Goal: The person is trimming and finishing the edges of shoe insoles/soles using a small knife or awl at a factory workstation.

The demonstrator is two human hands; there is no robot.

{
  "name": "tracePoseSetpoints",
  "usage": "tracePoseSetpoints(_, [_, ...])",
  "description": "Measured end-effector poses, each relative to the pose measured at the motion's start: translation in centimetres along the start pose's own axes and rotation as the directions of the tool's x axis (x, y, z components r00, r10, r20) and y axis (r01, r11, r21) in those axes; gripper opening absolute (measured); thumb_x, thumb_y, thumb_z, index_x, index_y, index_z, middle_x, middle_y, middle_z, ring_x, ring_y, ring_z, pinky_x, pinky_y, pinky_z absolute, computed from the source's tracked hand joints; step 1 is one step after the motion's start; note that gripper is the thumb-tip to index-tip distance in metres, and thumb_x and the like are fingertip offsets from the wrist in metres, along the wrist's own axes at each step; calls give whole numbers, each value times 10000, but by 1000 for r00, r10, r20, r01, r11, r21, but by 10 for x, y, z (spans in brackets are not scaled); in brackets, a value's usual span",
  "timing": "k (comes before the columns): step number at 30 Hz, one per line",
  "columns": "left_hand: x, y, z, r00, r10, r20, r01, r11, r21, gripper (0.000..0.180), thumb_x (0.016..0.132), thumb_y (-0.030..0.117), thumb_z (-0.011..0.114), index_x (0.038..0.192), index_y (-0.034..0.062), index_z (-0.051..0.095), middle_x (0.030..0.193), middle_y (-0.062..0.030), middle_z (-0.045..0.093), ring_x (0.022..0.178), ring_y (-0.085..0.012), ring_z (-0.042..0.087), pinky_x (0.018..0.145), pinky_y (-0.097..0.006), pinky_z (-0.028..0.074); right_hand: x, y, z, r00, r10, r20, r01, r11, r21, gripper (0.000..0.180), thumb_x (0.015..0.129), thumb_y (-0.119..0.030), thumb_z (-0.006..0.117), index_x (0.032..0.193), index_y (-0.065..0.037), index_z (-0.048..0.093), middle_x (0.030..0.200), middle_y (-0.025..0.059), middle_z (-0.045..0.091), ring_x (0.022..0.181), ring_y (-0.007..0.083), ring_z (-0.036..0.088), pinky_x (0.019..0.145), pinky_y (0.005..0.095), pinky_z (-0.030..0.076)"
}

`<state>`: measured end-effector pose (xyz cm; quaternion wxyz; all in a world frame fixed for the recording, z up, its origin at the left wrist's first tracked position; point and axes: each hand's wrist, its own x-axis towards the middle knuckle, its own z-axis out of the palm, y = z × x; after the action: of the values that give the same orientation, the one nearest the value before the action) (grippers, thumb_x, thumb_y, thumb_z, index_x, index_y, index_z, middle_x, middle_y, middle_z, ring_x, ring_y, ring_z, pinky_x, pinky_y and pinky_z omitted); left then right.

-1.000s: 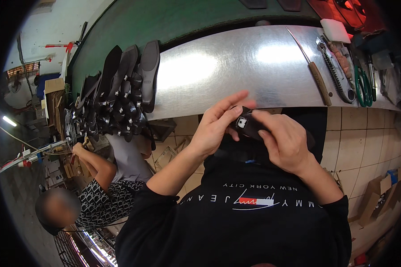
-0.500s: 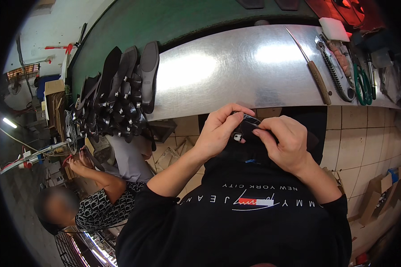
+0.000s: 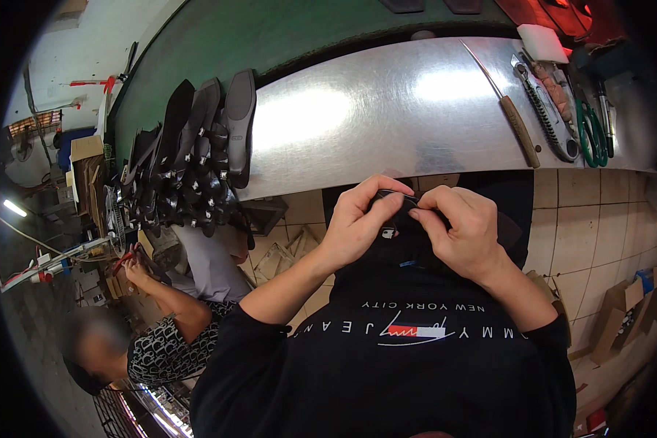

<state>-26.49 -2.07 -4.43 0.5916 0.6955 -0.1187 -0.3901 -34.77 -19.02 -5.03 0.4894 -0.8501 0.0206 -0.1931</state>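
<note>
Both my hands meet in front of my shirt, just off the near edge of the metal table. A black glossy strap (image 3: pixel 404 217) is pinched between them, mostly hidden by the fingers. My left hand (image 3: pixel 361 219) grips it between thumb and forefinger. My right hand (image 3: pixel 461 230) pinches its right side, fingertips close to the left thumb. Beneath the left fingers shows a small silver metal fitting (image 3: pixel 387 233), which looks like a buckle. Its lower part blends into the dark clothing behind it.
On the shiny metal table (image 3: pixel 306 160) lie a wooden-handled awl (image 3: pixel 517 124), a box cutter (image 3: pixel 544 109) and green-handled scissors (image 3: pixel 590 135). Several black sandals (image 3: pixel 190 160) are heaped at the left. A co-worker (image 3: pixel 164 350) sits at the lower left, holding something red.
My hands have drawn slightly closer together. The strap has tilted, showing less of its face and fitting. The view has shifted a little, and the co-worker's arm has moved.
</note>
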Motion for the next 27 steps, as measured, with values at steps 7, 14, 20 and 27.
tracePoseSetpoints(7, [2, -2, -3, 995, -93, -33, 85, 980, -180, 149, 903, 65, 632, 1027, -17, 628, 894, -70, 656, 808, -110, 640, 665, -245, 570, 3, 1, -3, 998, 52, 42, -53, 998, 20, 172, 742, -81, 742, 762, -61, 571, 631, 78, 587, 575, 253, 602, 515, 349, 446])
tracePoseSetpoints(14, [4, 5, 1, 994, -88, -70, 70, 970, -234, 118, 880, 68, 653, 968, -6, 631, 848, -33, 638, 725, -73, 598, 646, -217, 532, 10, 3, -8, 988, 118, 105, -128, 987, 101, 163, 756, -113, 753, 841, -52, 627, 687, 89, 641, 608, 225, 640, 523, 325, 463])
tracePoseSetpoints(20, [-2, 19, -3, 953, 299, -56, -299, 954, 9, 89, 836, 16, 674, 916, 13, 635, 867, -44, 626, 693, -67, 555, 624, -195, 433, 30, -11, -29, 925, 199, 324, -309, 889, 338, 98, 780, -23, 718, 811, 2, 628, 680, 25, 603, 590, 64, 517, 531, 226, 401])
tracePoseSetpoints(27, [13, 30, -48, 801, 285, -526, -458, 858, -233, 196, 905, 49, 590, 1093, 3, 616, 967, -84, 639, 763, -141, 623, 617, -269, 564, 79, -1, -67, 921, -242, -305, 185, 961, -204, 305, 770, -80, 713, 1067, -35, 658, 1097, 160, 639, 1007, 344, 606, 876, 379, 477])
